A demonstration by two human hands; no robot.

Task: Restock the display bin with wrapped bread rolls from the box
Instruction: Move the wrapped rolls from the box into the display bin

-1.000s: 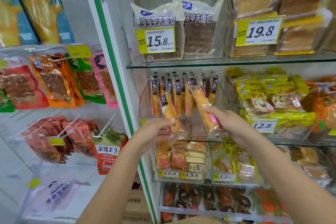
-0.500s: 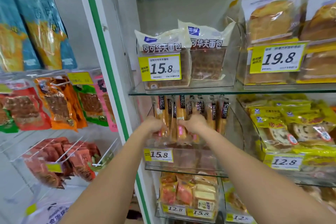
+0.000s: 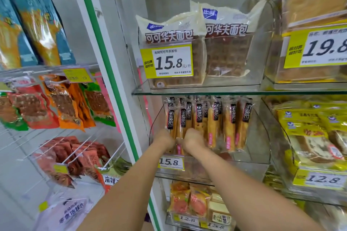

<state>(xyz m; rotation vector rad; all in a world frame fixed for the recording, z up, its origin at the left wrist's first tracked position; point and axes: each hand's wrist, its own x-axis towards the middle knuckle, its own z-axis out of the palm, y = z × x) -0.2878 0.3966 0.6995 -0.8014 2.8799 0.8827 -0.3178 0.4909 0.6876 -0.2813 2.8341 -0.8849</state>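
Several wrapped bread rolls (image 3: pixel 230 127), orange with black labels, stand upright in a row inside the clear display bin (image 3: pixel 244 157) on the middle glass shelf. Both of my hands reach into the bin's left front. My left hand (image 3: pixel 165 139) is closed around the lower end of a roll (image 3: pixel 171 118) at the far left. Right beside it, my right hand (image 3: pixel 194 139) is closed on the bottom of a neighbouring roll (image 3: pixel 199 118). Both hands show their backs, so the fingers are hidden. The box is out of view.
A 15.8 price tag (image 3: pixel 170 163) hangs on the bin's front. The glass shelf (image 3: pixel 225 91) above carries waffle bread packs (image 3: pixel 227 52). Yellow bread packs (image 3: pixel 309 137) fill the bin to the right. A white-and-green upright (image 3: pixel 105 80) separates hanging snack bags (image 3: pixel 62 107) on the left.
One second ago each hand held a roll in front of the shelf. Both hands have since pushed forward into the bin, and the rolls now stand among the row.
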